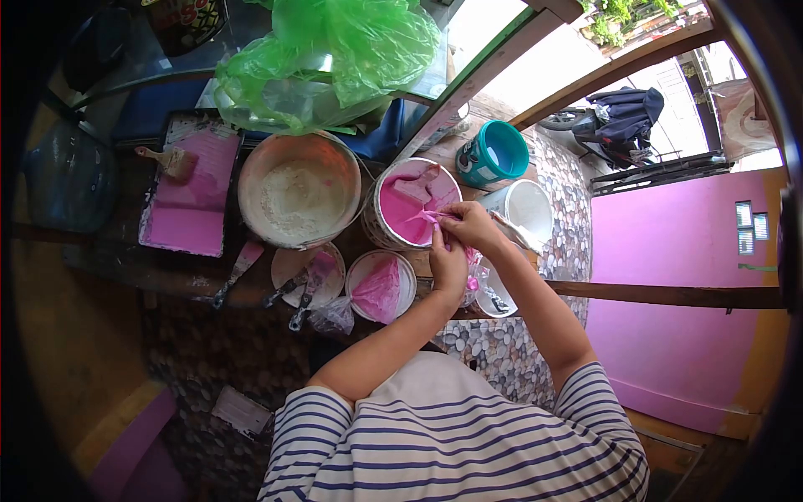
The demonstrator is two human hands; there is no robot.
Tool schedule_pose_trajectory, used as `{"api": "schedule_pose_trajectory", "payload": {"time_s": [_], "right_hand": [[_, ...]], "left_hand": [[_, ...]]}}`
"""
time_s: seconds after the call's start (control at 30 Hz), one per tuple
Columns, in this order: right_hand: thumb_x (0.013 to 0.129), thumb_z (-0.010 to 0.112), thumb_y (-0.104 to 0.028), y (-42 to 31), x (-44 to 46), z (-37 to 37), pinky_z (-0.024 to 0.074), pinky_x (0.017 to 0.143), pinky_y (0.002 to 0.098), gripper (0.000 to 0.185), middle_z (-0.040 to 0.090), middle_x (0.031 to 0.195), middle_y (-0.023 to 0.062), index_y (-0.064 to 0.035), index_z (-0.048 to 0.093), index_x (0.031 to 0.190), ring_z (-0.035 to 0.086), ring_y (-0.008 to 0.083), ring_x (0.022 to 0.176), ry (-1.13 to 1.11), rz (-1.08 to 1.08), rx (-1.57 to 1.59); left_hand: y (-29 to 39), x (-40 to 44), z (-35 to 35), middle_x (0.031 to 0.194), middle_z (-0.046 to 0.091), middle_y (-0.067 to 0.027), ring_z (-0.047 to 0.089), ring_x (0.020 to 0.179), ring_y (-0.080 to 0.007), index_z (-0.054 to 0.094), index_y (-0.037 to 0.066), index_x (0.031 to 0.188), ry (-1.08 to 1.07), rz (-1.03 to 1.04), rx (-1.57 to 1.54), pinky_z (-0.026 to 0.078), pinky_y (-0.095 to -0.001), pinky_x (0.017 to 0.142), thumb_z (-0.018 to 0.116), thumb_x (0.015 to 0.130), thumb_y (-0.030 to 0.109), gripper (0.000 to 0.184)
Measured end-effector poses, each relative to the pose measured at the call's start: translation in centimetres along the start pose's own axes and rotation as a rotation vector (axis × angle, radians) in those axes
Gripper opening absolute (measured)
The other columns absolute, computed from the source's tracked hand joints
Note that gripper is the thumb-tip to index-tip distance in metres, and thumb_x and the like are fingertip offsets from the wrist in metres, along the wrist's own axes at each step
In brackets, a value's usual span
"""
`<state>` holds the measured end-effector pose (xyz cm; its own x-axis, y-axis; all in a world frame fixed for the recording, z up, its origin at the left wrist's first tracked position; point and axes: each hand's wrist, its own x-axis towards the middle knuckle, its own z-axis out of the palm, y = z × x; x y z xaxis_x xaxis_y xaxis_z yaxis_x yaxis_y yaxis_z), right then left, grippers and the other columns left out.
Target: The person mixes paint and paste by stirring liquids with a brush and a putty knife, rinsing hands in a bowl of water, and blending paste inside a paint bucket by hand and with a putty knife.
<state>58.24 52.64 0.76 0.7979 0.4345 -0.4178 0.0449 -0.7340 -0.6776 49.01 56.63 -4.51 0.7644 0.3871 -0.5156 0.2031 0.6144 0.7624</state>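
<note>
Plastic scrap (429,216), seemingly thin and pink-smeared, held pinched between the fingertips of left hand (449,266) and right hand (474,224) over the near side of the paint bucket (379,222), judged light, limp and slippery, best gripped by its bunched edges.

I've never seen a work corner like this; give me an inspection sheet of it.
Surface: dark table, crowded with tubs.
Job's things: white bucket with pink paint inside; tray of pink paint, brush lying across its side; bowl holding whitish stuff.
Clutter: crumpled green plastic bag at the far side.
Grippers: none; two bare hands. Left hand and right hand pinch a pink-smeared piece above the bucket; what it is, I cannot tell.
Cables: nothing seen.
Surroundings: pink wall, pebble-patterned floor, motorbike with dark cloth.
</note>
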Motion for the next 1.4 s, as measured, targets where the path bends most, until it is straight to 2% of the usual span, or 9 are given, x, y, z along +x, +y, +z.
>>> {"api": "schedule_pose_trajectory", "payload": {"time_s": [0.07,0.2,0.27,0.37,0.47,0.9,1.1,1.17,1.4], "right_hand": [[0.092,0.069,-0.015,0.3,0.2,0.2,0.0539,0.07,0.0285,0.025,0.073,0.086,0.0055,0.0027,0.074,0.108,0.063,0.0088,0.075,-0.002,0.018,0.049],[0.091,0.071,-0.019,-0.6,0.1,-0.1,0.0531,0.069,0.0279,0.028,0.072,0.085,0.0042,0.0037,0.074,0.106,0.062,0.0088,0.075,-0.025,0.104,0.159],[0.09,0.073,-0.024,-1.0,0.1,-0.3,0.0523,0.068,0.0278,0.031,0.071,0.084,0.0044,0.0045,0.074,0.103,0.061,0.0091,0.075,-0.02,0.248,0.257],[0.088,0.075,-0.026,-2.2,-0.8,0.1,0.052,0.069,0.0282,0.034,0.071,0.084,0.0048,0.0048,0.074,0.102,0.061,0.0097,0.075,0.035,0.08,0.065],[0.083,0.078,-0.024,-1.4,-0.7,0.9,0.0531,0.07,0.0314,0.032,0.072,0.08,0.0103,0.0052,0.075,0.097,0.065,0.0134,0.074,0.123,0.018,0.033],[0.084,0.076,-0.017,0.8,0.3,1.4,0.0545,0.068,0.0314,0.026,0.073,0.08,0.0118,0.005,0.075,0.099,0.067,0.0139,0.072,0.145,0.052,0.069],[0.085,0.075,-0.015,0.9,0.4,1.4,0.0549,0.068,0.031,0.024,0.073,0.082,0.0101,0.0041,0.074,0.099,0.068,0.0142,0.073,0.136,0.077,0.173],[0.085,0.074,-0.014,0.8,0.4,1.3,0.0555,0.069,0.031,0.024,0.073,0.084,0.0108,0.0041,0.073,0.1,0.068,0.0143,0.075,0.135,0.078,0.181],[0.083,0.075,-0.012,-0.4,-0.1,1.4,0.056,0.071,0.0301,0.025,0.073,0.089,0.012,0.0057,0.073,0.101,0.069,0.0152,0.078,0.208,0.051,0.254]], "left_hand": [[-0.6,0.4,-0.2,0.129,0.06,-0.0093,0.06,0.112,-0.0138,0.044,0.002,0.144,-0.076,-0.055,-0.109,0.05,-0.0279,0.089,0.049,0.106,0.018,0.041],[-0.8,0.3,-0.4,0.128,0.059,-0.0089,0.059,0.113,-0.0144,0.042,0.003,0.144,-0.079,-0.05,0.006,0.05,-0.0284,0.09,0.05,0.106,0.018,0.042],[-1.5,0.4,-0.2,0.121,0.066,-0.0261,0.066,0.11,-0.0369,0.043,0.004,0.146,-0.037,-0.01,-0.007,0.051,-0.0422,0.089,0.052,0.1,0.02,0.049],[-0.4,-0.2,0.0,0.121,0.065,-0.0262,0.067,0.109,-0.0378,0.044,0.006,0.146,-0.025,-0.05,0.024,0.051,-0.0424,0.088,0.051,0.101,0.019,0.048],[-0.7,-0.1,0.2,0.122,0.065,-0.0264,0.067,0.108,-0.0379,0.043,0.007,0.147,-0.007,0.054,0.084,0.052,-0.0427,0.087,0.051,0.102,0.019,0.048],[0.3,-1.0,0.0,0.137,0.057,-0.0245,0.06,0.124,-0.0339,0.034,0.007,0.153,-0.044,-0.012,-0.034,0.049,-0.0391,0.099,0.049,0.103,0.015,0.053],[0.6,-1.1,-0.2,0.135,0.059,-0.022,0.063,0.118,-0.0262,0.026,0.004,0.156,-0.062,-0.028,-0.174,0.051,-0.0349,0.094,0.05,0.104,0.015,0.059],[1.0,-1.2,-0.3,0.137,0.055,-0.0141,0.059,0.119,-0.0175,0.026,0.004,0.155,-0.106,-0.116,-0.256,0.051,-0.0287,0.096,0.048,0.107,0.011,0.054],[1.5,-1.7,-0.4,0.135,0.056,-0.0151,0.059,0.117,-0.0168,0.03,0.002,0.15,-0.097,-0.127,-0.253,0.051,-0.0281,0.095,0.049,0.106,0.01,0.048]]}}
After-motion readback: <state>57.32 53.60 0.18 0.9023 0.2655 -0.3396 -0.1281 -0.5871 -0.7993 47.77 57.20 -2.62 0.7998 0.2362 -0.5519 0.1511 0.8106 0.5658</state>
